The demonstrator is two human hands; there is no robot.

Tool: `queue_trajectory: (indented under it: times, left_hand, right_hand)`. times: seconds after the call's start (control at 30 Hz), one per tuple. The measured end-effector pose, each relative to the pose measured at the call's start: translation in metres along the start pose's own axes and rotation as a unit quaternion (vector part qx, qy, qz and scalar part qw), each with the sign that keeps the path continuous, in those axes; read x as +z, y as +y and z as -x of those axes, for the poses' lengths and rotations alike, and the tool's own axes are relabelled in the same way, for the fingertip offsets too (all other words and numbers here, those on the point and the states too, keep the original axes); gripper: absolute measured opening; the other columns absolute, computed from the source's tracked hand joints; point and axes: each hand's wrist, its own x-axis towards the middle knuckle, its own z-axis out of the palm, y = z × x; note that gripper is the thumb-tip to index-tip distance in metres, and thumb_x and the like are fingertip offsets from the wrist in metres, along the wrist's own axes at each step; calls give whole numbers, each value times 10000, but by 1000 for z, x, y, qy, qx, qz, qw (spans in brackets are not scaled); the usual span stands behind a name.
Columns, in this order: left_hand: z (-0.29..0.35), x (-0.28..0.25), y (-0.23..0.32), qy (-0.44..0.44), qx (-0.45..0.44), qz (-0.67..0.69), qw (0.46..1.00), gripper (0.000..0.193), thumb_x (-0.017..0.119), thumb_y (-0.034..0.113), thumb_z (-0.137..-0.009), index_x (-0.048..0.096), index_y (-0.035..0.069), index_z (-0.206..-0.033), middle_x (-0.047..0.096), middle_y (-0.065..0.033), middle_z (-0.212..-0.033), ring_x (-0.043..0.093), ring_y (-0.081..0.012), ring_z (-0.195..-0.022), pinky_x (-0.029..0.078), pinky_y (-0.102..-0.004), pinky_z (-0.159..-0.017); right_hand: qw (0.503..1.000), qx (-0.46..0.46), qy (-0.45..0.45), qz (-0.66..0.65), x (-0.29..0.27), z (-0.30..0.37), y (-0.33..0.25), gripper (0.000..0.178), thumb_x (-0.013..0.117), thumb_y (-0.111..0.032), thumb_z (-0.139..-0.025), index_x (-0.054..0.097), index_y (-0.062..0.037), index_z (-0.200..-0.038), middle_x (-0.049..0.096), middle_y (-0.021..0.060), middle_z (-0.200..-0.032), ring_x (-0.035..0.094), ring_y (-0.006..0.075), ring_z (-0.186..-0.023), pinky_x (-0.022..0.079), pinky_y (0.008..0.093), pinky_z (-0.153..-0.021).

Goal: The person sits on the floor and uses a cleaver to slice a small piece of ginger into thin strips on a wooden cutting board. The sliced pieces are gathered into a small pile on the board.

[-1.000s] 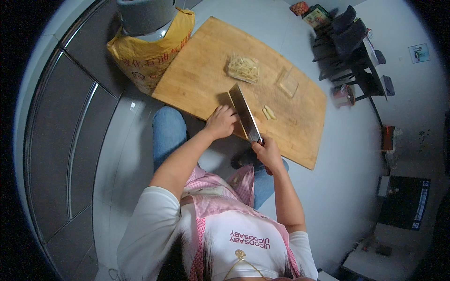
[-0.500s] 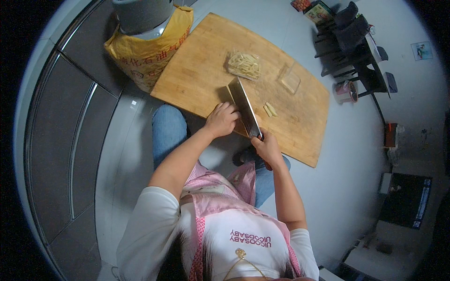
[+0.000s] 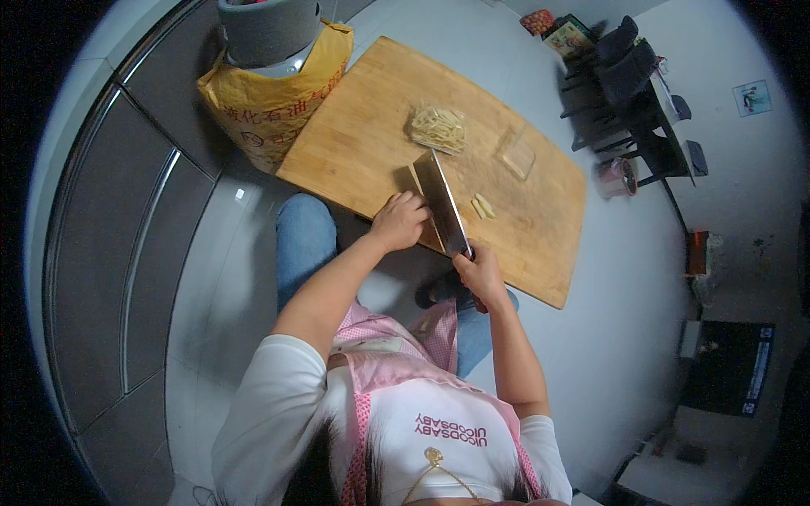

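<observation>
Right hand point(image 3: 483, 271) clamped around the handle of a broad cleaver point(image 3: 442, 201), blade laid out across the wooden cutting board point(image 3: 380, 126). Left hand point(image 3: 399, 221) curled, fingers drawn together and pressed down at the left flat of the blade, near the board's front edge; whatever lies beneath them hidden, so contents of that grip not tellable. Best done with left fingertips tucked back and knuckles guiding the blade's flat, edge lifted only a little between cuts, strokes straight down and even. Just right of the blade, a few pale cut strips point(image 3: 483, 206). Farther across the board, a heap of fine pale shreds point(image 3: 438, 128); to its right, a thin flat slice point(image 3: 515, 156), apart from both. Beyond the board's far left corner, a yellow printed sack point(image 3: 270, 101) with a grey cylinder point(image 3: 268, 29) standing in it. Below, pink apron point(image 3: 405, 371) and blue-clad knee point(image 3: 305, 240); pale floor point(image 3: 624, 278) all round; dark chairs point(image 3: 629, 80) at upper right.
</observation>
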Motion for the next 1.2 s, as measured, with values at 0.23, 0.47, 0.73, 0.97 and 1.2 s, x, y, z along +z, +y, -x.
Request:
queue_trajectory:
  times: [0.23,0.47,0.73,0.97,1.2]
  left_hand:
    - [0,-3,3,-43,-24,-24,998,243,615,110,-679,683,102,-912,568,-112,-964,509,-311,-987,423,-416,-895]
    - [1,-4,2,-57,-23,-55,997,235,618,110,-680,677,97,-907,568,-101,-950,511,-296,-976,419,-401,-889]
    - [2,-4,2,-44,-20,-48,998,239,595,95,-686,679,94,-910,570,-98,-985,509,-298,-988,416,-403,-890]
    - [0,-5,3,-36,-14,-12,999,216,596,111,-675,653,69,-879,544,-135,-926,498,-333,-960,427,-433,-866]
    - [-1,-2,1,-18,6,1,1000,147,604,106,-678,617,61,-818,528,-117,-902,502,-315,-930,426,-428,-832]
  right_hand:
    - [1000,-11,-3,15,-3,10,-8,182,579,-143,-822,582,22,-899,523,50,-635,507,136,-555,420,308,-526]
    - [1000,9,-7,17,-4,10,-15,215,579,-146,-788,601,34,-904,581,134,-671,563,200,-634,456,350,-622]
    - [999,0,-13,37,-3,3,-13,229,567,-132,-778,591,49,-916,595,167,-676,589,247,-626,461,378,-612]
    - [997,-47,3,63,-1,-4,-17,165,570,-149,-832,544,14,-827,487,23,-597,468,122,-512,395,306,-482]
    - [1000,-25,-3,-13,3,-8,-6,152,571,-145,-848,560,6,-833,473,-6,-597,449,89,-505,372,278,-465]
